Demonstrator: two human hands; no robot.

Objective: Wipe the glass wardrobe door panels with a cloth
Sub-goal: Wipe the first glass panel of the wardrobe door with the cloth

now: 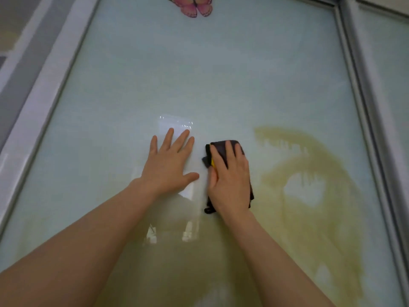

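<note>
Wiping mid-panel: right hand (230,180) presses a dark cloth (223,149) flat against the glass panel (199,74), fingers laid straight over it, thumb at the left edge; cloth folded into a pad, soft-looking fabric, a yellow bit showing at the thumb side. Grip is a flat press, not a clench. Left hand (170,165) just beside it, fingers spread wide, palm flat on the glass, holding nothing, looks like bracing.

Progress, as a judgement: partway at best. Cloth sits at panel centre; can't tell cleaned from uncleaned areas, no clear streaks or wet marks. Upper glass near the butterfly sticker (192,6) and the lower part look untouched or unknowable. Neighbouring panel (385,52) on the right is probably still to do.

Materials: glass is glossy, pale frosted green-white, reflects a bright window patch. Yellowish printed motif (309,165) on the right half, likely decoration, not dirt. Metal frame strips (354,69), grey, smooth, straight, divide the panels.
</note>
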